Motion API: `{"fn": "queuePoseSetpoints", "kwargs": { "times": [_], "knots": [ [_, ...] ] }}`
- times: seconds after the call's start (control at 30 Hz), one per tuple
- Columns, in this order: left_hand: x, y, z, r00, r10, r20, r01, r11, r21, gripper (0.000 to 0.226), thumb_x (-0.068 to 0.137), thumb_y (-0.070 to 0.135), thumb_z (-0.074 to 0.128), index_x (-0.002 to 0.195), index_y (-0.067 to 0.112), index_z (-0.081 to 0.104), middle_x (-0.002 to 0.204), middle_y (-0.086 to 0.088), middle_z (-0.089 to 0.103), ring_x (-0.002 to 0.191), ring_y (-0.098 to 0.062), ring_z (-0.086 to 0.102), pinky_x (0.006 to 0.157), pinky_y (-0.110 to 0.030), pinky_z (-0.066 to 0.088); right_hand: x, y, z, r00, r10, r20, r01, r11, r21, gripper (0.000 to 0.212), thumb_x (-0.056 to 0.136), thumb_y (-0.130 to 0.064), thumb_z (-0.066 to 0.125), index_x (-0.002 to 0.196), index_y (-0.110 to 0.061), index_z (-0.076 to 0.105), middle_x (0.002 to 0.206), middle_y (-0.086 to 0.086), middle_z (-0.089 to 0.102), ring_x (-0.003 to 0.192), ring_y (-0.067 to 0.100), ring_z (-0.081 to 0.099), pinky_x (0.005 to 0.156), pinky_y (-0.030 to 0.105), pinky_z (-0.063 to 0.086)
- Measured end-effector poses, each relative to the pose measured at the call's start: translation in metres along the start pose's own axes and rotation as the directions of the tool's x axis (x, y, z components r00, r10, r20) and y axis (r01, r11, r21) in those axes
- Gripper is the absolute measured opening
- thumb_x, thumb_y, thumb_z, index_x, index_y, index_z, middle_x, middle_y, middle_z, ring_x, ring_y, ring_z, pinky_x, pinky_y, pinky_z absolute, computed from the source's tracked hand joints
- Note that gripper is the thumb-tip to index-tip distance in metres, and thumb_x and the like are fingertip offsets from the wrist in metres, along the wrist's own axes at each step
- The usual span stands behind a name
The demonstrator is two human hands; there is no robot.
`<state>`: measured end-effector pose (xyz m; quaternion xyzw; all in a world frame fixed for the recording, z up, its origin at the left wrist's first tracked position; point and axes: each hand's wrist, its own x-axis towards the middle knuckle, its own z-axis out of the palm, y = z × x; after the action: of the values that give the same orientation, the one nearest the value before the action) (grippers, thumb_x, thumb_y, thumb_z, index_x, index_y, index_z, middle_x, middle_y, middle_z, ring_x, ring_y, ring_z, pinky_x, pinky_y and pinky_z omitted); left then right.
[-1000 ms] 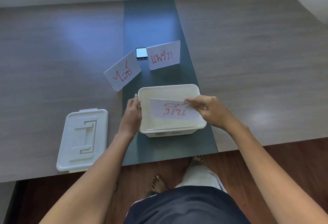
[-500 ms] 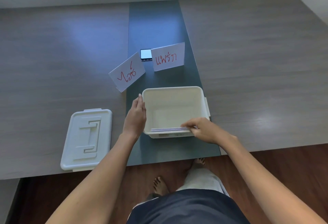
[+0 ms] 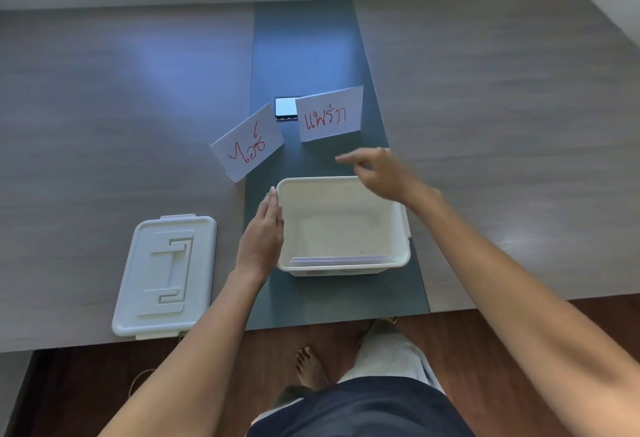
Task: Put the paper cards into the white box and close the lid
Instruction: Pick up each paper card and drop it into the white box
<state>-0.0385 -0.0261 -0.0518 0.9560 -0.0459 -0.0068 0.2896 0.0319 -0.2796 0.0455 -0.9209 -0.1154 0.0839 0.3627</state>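
1. A grey wood-grain counter (image 3: 104, 124) with a dark centre strip fills the frame.
2. The white box (image 3: 341, 268) sits open at centre, one paper card (image 3: 341, 260) against its near wall.
3. Two more cards, left card (image 3: 246, 142) and right card (image 3: 329, 114), stand above it.
4. The lid (image 3: 166, 275) lies lower left.
5. The left hand (image 3: 261, 235) rests flat against the box's left side, holding nothing.
6. The right hand (image 3: 381, 169) hovers open and empty above the box's far rim.

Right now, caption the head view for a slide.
Right hand reaches for two cards; left hand steadies white box.
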Motion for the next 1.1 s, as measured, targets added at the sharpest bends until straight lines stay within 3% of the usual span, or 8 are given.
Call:
{"fn": "queuePoseSetpoints", "kwargs": {
  "times": [0.1,0.2,0.3,0.47,0.7,0.77,0.9,1.1],
  "knots": [
    [0.0,-0.002,0.001,1.0,-0.002,-0.007,0.002,1.0,-0.005,0.051,0.105,0.021,0.029,0.155,0.011,0.024,0.161,-0.003,0.029,0.143,-0.024,0.04,0.109,-0.044,0.045,0.044,0.003,-0.01,0.999,0.019,-0.036,-0.021,0.999,-0.043,0.037,0.096,-0.005,0.047,0.128,-0.01,0.065,0.137,0.009,0.061,0.126,0.023,0.057,0.1,0.018,0.04],
    [0.001,-0.006,0.003,0.999,0.033,-0.002,-0.033,0.999,0.042,0.054,0.104,0.023,0.021,0.155,0.007,0.022,0.161,-0.006,0.029,0.144,-0.024,0.038,0.11,-0.044,0.045,0.087,0.011,-0.018,0.997,0.057,-0.054,-0.061,0.995,-0.073,0.037,0.099,-0.012,0.047,0.133,-0.009,0.06,0.139,0.009,0.059,0.129,0.025,0.055,0.106,0.025,0.039],
    [0.0,-0.004,0.005,0.999,0.023,-0.038,-0.023,1.0,0.0,0.051,0.105,0.015,0.033,0.155,0.009,0.025,0.161,-0.005,0.031,0.143,-0.023,0.039,0.11,-0.042,0.045,0.123,0.024,-0.02,0.997,0.076,-0.032,-0.079,0.99,-0.118,0.041,0.101,-0.022,0.046,0.139,-0.009,0.054,0.143,0.009,0.056,0.133,0.026,0.05,0.112,0.037,0.038],
    [0.0,-0.003,0.006,0.997,0.028,-0.065,-0.027,0.999,0.022,0.051,0.104,0.011,0.037,0.154,0.007,0.028,0.159,-0.006,0.035,0.139,-0.026,0.046,0.102,-0.044,0.051,0.175,0.058,-0.018,0.994,0.11,0.016,-0.097,0.926,-0.364,0.051,0.1,-0.036,0.046,0.149,-0.022,0.039,0.159,0.006,0.031,0.142,0.035,0.033,0.117,0.047,0.026],
    [0.0,-0.002,0.006,0.997,0.02,-0.077,-0.018,0.999,0.026,0.051,0.104,0.011,0.039,0.154,0.009,0.028,0.159,-0.004,0.035,0.142,-0.022,0.042,0.109,-0.039,0.045,0.218,0.083,-0.014,0.982,0.17,0.087,-0.082,0.789,-0.609,0.067,0.102,-0.036,0.044,0.157,-0.02,0.011,0.164,0.014,0.008,0.152,0.035,0.004,0.122,0.047,0.008],
    [0.0,-0.001,0.005,0.996,0.019,-0.082,-0.017,1.0,0.021,0.051,0.104,0.011,0.039,0.154,0.009,0.028,0.159,-0.004,0.035,0.143,-0.021,0.04,0.111,-0.037,0.042,0.223,0.087,-0.008,0.983,0.169,0.07,-0.088,0.772,-0.63,0.064,0.102,-0.033,0.044,0.157,-0.019,0.013,0.161,0.018,0.013,0.149,0.038,0.01,0.121,0.047,0.01],
    [0.0,-0.001,0.004,0.996,0.023,-0.082,-0.02,0.999,0.031,0.05,0.104,0.012,0.04,0.153,0.008,0.029,0.158,-0.004,0.036,0.143,-0.021,0.04,0.111,-0.036,0.04,0.227,0.084,0.0,0.996,0.073,-0.052,-0.089,0.743,-0.663,0.048,0.097,-0.015,0.052,0.143,-0.015,0.039,0.134,0.02,0.039,0.124,0.038,0.039,0.106,0.044,0.028],
    [0.0,0.0,0.005,0.996,0.01,-0.085,-0.009,1.0,0.014,0.05,0.104,0.012,0.038,0.153,0.009,0.03,0.158,-0.004,0.036,0.143,-0.019,0.039,0.111,-0.037,0.042,0.22,0.076,0.0,1.0,0.019,-0.012,-0.022,0.7,-0.714,0.043,0.089,0.006,0.051,0.129,-0.01,0.048,0.12,0.017,0.057,0.104,0.038,0.06,0.082,0.042,0.043]
  ]
}}
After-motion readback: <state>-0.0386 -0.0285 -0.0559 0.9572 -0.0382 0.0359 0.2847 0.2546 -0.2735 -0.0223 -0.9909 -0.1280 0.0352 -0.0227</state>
